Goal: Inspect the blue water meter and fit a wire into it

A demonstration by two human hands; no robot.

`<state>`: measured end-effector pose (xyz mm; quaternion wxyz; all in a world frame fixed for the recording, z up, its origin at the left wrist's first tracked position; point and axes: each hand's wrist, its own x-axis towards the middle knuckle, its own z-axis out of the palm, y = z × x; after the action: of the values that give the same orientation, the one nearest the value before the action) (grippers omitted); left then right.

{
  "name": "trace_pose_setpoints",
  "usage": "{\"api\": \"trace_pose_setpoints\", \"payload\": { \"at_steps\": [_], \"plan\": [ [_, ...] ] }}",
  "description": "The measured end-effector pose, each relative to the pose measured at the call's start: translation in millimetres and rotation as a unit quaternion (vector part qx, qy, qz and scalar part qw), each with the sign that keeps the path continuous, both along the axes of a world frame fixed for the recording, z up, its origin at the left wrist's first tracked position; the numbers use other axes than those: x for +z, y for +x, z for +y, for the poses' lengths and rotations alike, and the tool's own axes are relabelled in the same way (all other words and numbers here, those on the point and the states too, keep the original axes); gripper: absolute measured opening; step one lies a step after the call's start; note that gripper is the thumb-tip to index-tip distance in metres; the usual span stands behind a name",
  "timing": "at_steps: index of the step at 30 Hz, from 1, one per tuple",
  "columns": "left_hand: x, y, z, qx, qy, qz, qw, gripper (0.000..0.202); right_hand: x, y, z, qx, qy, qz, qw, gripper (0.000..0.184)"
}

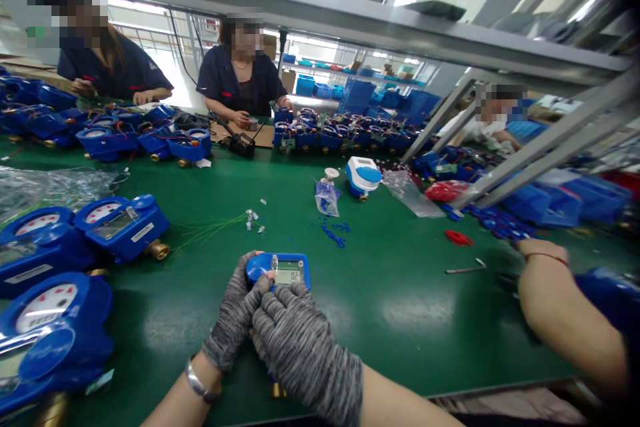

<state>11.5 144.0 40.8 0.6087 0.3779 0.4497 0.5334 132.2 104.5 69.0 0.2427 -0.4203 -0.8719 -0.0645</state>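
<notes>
A blue water meter (pixel 291 259) with a small lit display and a round blue lid is between my hands above the green bench. My left hand (pixel 234 312), in a grey fingerless glove, grips it along the left side, with the thumb near the display. Across the lower part of the meter lies my right hand (pixel 305 340), gloved alike, its fingers closed over the body and hiding most of it. A brass fitting shows below my hands.
Large blue water meters (pixel 123 227) stand at left, beside green seal wires (pixel 220 223). A white-and-blue meter (pixel 363 177), scattered small blue parts (pixel 334 235) and a hex key (pixel 466 268) lie ahead. A co-worker's arm (pixel 565 307) reaches in from the right. Co-workers sit opposite.
</notes>
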Motion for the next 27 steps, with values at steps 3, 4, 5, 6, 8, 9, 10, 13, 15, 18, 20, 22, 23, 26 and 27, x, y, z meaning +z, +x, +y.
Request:
{"api": "trace_pose_setpoints", "payload": {
  "at_steps": [3,4,5,6,8,9,10,13,15,18,20,22,23,26,27],
  "plan": [
    [0.1,-1,2,-0.005,-0.001,0.001,1.0,0.059,11.9,8,0,0.024,-0.036,0.046,0.998,0.018],
    [0.6,-2,2,-0.008,0.005,0.003,1.0,0.059,16.2,16,3,0.044,-0.059,0.079,0.994,0.019],
    [1.3,-1,2,-0.012,0.011,0.004,1.0,0.058,19.2,26,8,0.055,-0.082,0.122,0.988,0.02],
    [2.1,-1,3,-0.02,0.015,0.002,1.0,0.058,20.5,40,16,0.043,-0.099,0.173,0.979,0.021],
    [4.5,2,3,-0.045,0.011,-0.014,0.999,0.057,16.1,71,43,-0.064,-0.111,0.257,0.958,0.023],
    [6.0,4,3,-0.059,0.001,-0.028,0.998,0.058,10.4,87,61,-0.151,-0.096,0.277,0.944,0.024],
    [7.7,7,3,-0.071,-0.01,-0.042,0.997,0.059,3.2,102,79,-0.231,-0.093,0.248,0.936,0.026],
    [12.9,14,3,-0.091,-0.035,-0.072,0.993,0.066,-20.9,131,130,-0.348,-0.107,0.151,0.919,0.027],
    [15.9,17,2,-0.096,-0.045,-0.068,0.992,0.069,-32.7,134,153,-0.351,-0.113,0.122,0.922,0.029],
    [18.7,17,-5,-0.085,-0.063,-0.043,0.993,0.075,-40.9,126,170,-0.346,-0.115,0.08,0.928,0.033],
    [18.6,15,-13,-0.08,-0.078,-0.043,0.993,0.087,-42.5,121,176,-0.343,-0.119,0.055,0.93,0.035],
    [16.6,12,-22,-0.09,-0.089,-0.05,0.991,0.1,-42.9,118,183,-0.34,-0.127,0.034,0.931,0.034],
    [15.2,10,-27,-0.099,-0.094,-0.053,0.989,0.105,-43.2,118,185,-0.339,-0.133,0.026,0.931,0.033],
    [10.7,4,-35,-0.123,-0.108,-0.068,0.984,0.109,-46.5,115,183,-0.338,-0.153,0.004,0.929,0.027],
    [9.9,2,-35,-0.131,-0.11,-0.072,0.983,0.109,-48.9,113,178,-0.338,-0.16,-0.002,0.927,0.026]
  ]
}}
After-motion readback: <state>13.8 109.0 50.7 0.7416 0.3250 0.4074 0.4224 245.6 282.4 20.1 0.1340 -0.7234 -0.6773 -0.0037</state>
